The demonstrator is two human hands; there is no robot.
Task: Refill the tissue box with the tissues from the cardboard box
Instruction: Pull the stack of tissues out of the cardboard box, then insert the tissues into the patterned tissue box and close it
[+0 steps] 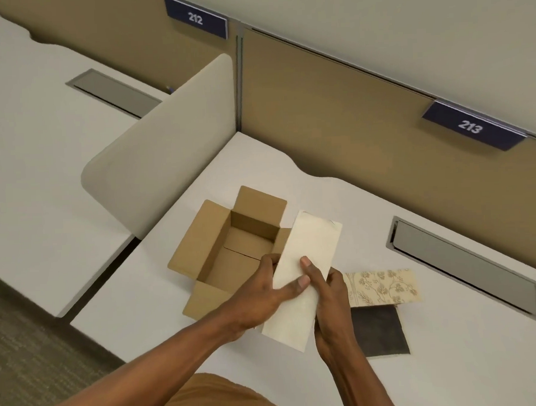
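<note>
- While both hands grip it, the stack of tissues (303, 278) is held clear of the desk (452, 363), tilted with its far end raised; the hold appears meant to keep the loose sheets square as one block.
- The left hand (264, 298) is clamped on the stack's left edge, thumb laid across the top face and fingers underneath.
- The right hand (329, 295) is clamped on the right edge, thumb on top, so the two thumbs nearly meet at the stack's middle.
- Judgement: a two-sided grip suits a soft, floppy bundle that would sag or fan out if held from one side.
- Just left of the hands and partly beneath the left wrist, the cardboard box (220, 254) stands with all flaps open; its visible floor shows nothing inside.
- Just right of the right hand lies the tissue box (384, 286), a flat floral-printed cover; its opening cannot be made out from this view.
- Nearer the person than that cover, touching it, lies a dark square panel (378, 330); whether it belongs to the tissue box cannot be told.
- Beyond the right hand, well apart, a recessed cable hatch (466, 268) sits in the desk.
- Nothing stands between the stack and the tissue box; the raised box flap beside the hands is the only nearby snag.
</note>
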